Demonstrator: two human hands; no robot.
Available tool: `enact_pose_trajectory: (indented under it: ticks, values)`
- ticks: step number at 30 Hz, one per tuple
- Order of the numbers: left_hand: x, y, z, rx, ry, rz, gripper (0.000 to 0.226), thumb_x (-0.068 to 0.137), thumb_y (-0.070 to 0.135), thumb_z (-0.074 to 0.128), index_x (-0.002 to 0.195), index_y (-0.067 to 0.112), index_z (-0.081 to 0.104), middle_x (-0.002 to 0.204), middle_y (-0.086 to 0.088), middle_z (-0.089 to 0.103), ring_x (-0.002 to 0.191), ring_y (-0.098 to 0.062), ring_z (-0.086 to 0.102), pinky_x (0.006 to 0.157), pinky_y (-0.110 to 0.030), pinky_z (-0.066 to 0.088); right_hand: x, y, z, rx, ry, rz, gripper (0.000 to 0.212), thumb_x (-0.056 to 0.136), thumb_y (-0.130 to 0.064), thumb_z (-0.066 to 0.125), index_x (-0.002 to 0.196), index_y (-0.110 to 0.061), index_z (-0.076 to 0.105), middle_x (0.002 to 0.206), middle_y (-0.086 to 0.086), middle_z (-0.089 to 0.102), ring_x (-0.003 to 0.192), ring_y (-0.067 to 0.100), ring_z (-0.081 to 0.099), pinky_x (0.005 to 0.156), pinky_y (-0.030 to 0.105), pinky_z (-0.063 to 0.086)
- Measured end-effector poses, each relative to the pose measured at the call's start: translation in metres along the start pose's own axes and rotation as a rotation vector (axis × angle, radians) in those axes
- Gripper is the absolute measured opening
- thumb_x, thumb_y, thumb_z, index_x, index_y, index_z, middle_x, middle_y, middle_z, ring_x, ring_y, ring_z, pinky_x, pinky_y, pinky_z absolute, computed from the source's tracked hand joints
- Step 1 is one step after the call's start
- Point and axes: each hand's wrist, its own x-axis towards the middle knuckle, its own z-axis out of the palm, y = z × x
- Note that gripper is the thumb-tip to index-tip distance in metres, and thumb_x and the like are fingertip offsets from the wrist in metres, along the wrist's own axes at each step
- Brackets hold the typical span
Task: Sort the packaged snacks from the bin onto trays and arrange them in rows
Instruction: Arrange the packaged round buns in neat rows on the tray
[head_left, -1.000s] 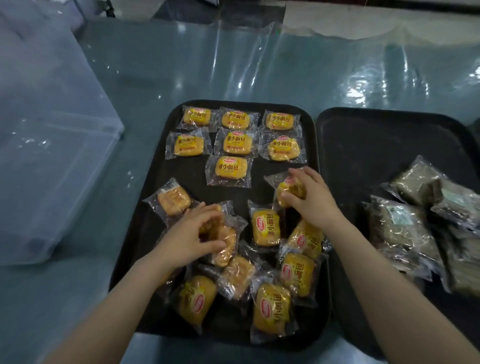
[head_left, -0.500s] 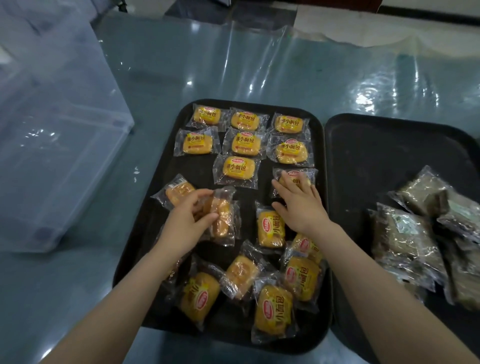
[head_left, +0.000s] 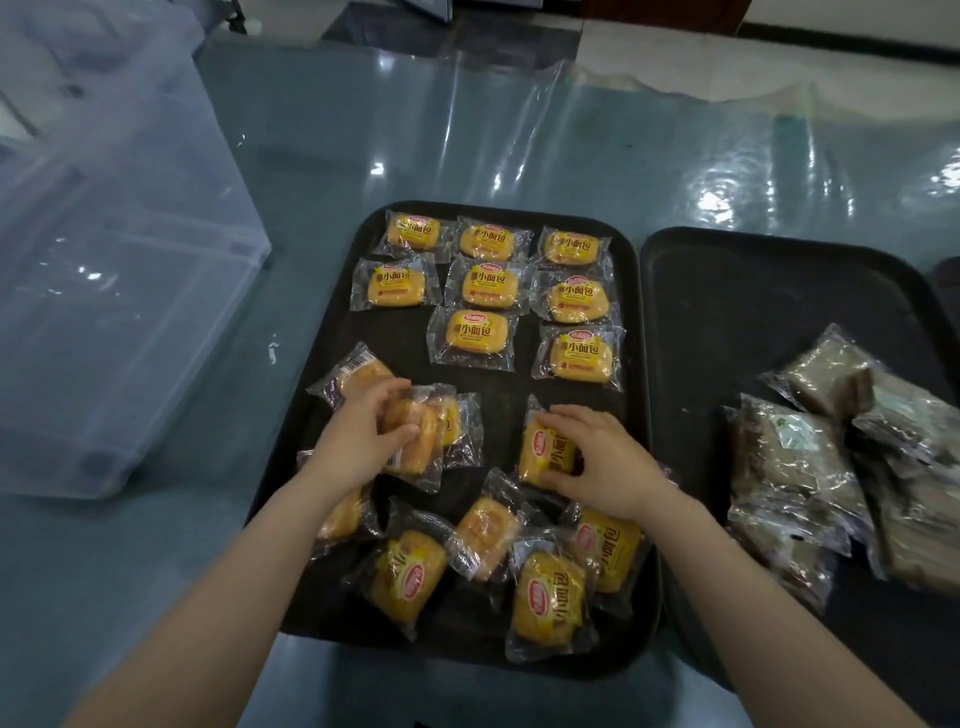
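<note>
Head view, eight rowed yellow packets (head_left: 482, 338), perhaps eight loose, two trays (head_left: 769, 291).

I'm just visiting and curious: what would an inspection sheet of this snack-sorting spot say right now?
Surface: blue-green table under wrinkled clear plastic sheet.
Job's things: left black plastic tray holds yellow wrapped bread snacks, eight in tidy rows, others loose nearer the person; right black tray holds a pile of brownish wrapped snacks; translucent plastic bin at left.
Clutter: nothing seen.
Hands: left hand grips loose yellow packets; right hand holds one yellow packet, fingers curled.
Cables: nothing seen.
Surroundings: pale floor beyond the table.
</note>
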Motion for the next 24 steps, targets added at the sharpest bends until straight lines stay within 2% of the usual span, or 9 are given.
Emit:
enact_pose_trajectory:
  ticks: [4, 6, 8, 10, 12, 17, 19, 21, 24]
  values:
    - [-0.002, 0.000, -0.002, 0.108, -0.117, 0.032, 0.061, 0.084, 0.022, 0.069, 0.138, 0.031, 0.042, 0.149, 0.003, 0.034, 0.130, -0.015, 0.038, 0.098, -0.025, 0.031, -0.017, -0.005, 0.018, -0.135, 0.281, 0.287, 0.070, 0.086, -0.057, 0.055, 0.146, -0.028, 0.034, 0.149, 0.000, 0.037, 0.133, 0.026, 0.036, 0.104, 0.047, 0.037]
    - [-0.004, -0.002, -0.002, 0.107, -0.142, 0.033, 0.061, 0.084, 0.020, 0.069, 0.138, 0.031, 0.042, 0.153, 0.003, 0.026, 0.136, -0.016, 0.031, 0.101, -0.024, 0.026, -0.019, -0.006, 0.023, -0.155, 0.367, 0.418, 0.071, 0.092, -0.059, 0.042, 0.149, -0.022, 0.026, 0.156, 0.005, 0.027, 0.142, 0.030, 0.023, 0.111, 0.050, 0.027]
    - [-0.009, -0.006, -0.002, 0.092, -0.150, 0.030, 0.062, 0.084, 0.018, 0.069, 0.138, 0.032, 0.043, 0.156, 0.005, 0.019, 0.139, -0.016, 0.025, 0.101, -0.024, 0.023, -0.022, -0.006, 0.027, -0.145, 0.410, 0.335, 0.064, 0.096, -0.055, 0.036, 0.151, -0.023, 0.022, 0.160, 0.001, 0.018, 0.147, 0.026, 0.011, 0.115, 0.048, 0.014]
    - [-0.016, -0.010, -0.001, 0.078, -0.149, 0.042, 0.063, 0.083, 0.016, 0.069, 0.137, 0.034, 0.042, 0.157, 0.008, 0.014, 0.141, -0.013, 0.019, 0.102, -0.023, 0.020, -0.024, -0.007, 0.029, -0.175, 0.415, 0.146, 0.050, 0.099, -0.044, 0.039, 0.145, -0.026, 0.036, 0.156, -0.001, 0.030, 0.145, 0.020, 0.020, 0.115, 0.043, 0.016]
    - [-0.026, -0.014, 0.000, 0.053, -0.118, 0.052, 0.065, 0.082, 0.014, 0.070, 0.136, 0.035, 0.043, 0.156, 0.012, 0.014, 0.141, -0.011, 0.017, 0.104, -0.023, 0.020, -0.026, -0.009, 0.030, -0.217, 0.349, 0.074, 0.046, 0.098, -0.037, 0.044, 0.142, -0.026, 0.042, 0.153, -0.002, 0.036, 0.144, 0.019, 0.025, 0.114, 0.041, 0.023]
    - [-0.051, -0.016, -0.004, -0.090, 0.108, 0.042, 0.059, 0.080, 0.016, 0.072, 0.121, 0.049, 0.047, 0.152, 0.013, 0.024, 0.134, -0.013, 0.034, 0.105, -0.040, 0.038, -0.014, -0.009, 0.022, -0.337, 0.243, 0.113, 0.053, 0.099, -0.041, 0.041, 0.149, -0.029, 0.029, 0.160, 0.000, 0.018, 0.144, 0.026, 0.018, 0.111, 0.048, 0.028]
    - [-0.057, -0.016, -0.010, -0.116, 0.150, 0.035, 0.058, 0.079, 0.016, 0.072, 0.121, 0.049, 0.048, 0.150, 0.013, 0.030, 0.129, -0.014, 0.041, 0.102, -0.041, 0.043, -0.007, -0.012, 0.021, -0.339, 0.243, 0.166, 0.057, 0.097, -0.039, 0.046, 0.150, -0.029, 0.026, 0.159, 0.003, 0.020, 0.143, 0.028, 0.020, 0.109, 0.049, 0.030]
    - [-0.060, -0.016, -0.016, -0.116, 0.182, 0.020, 0.058, 0.080, 0.015, 0.072, 0.123, 0.046, 0.049, 0.146, 0.011, 0.036, 0.124, -0.014, 0.046, 0.098, -0.038, 0.045, -0.002, -0.016, 0.021, -0.283, 0.303, 0.241, 0.058, 0.095, -0.039, 0.052, 0.147, -0.027, 0.029, 0.153, 0.005, 0.031, 0.138, 0.029, 0.025, 0.105, 0.050, 0.034]
    - [-0.067, -0.020, -0.024, -0.115, 0.247, 0.002, 0.055, 0.080, 0.015, 0.072, 0.123, 0.041, 0.051, 0.140, 0.009, 0.042, 0.104, -0.005, 0.052, 0.081, -0.018, 0.044, 0.005, -0.023, 0.021, -0.241, 0.370, 0.334, 0.062, 0.092, -0.044, 0.054, 0.146, -0.024, 0.029, 0.148, 0.010, 0.035, 0.134, 0.033, 0.028, 0.103, 0.051, 0.036]
